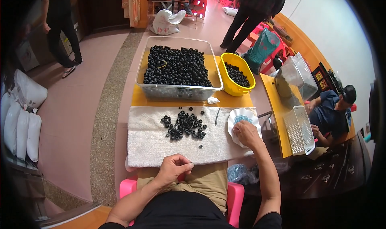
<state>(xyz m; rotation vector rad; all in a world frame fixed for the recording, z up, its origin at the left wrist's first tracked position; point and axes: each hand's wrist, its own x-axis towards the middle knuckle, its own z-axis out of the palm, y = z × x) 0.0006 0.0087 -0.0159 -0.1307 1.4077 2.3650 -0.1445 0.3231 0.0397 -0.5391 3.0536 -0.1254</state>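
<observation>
My left hand (173,169) is at the near edge of a white towel (148,148), thumb and forefinger pinched together; anything between them is too small to make out. My right hand (247,134) reaches into a white scalloped dish (232,123) on the towel's right side. Its bent fingers are together among small light-blue pieces (242,118), and the fingertips are hidden. Mid-towel lies a loose pile of black beads (185,124) with holes, one bead (200,146) apart nearer me. A thin dark stick-like piece (217,116) rests left of the dish.
Beyond the towel stand a clear bin (177,93) of black beads and a yellow tub (240,90) holding more. At right, a co-worker (331,112) sits by a table with a white perforated basket (299,130). Two people stand farther off. White sacks (22,128) line the left.
</observation>
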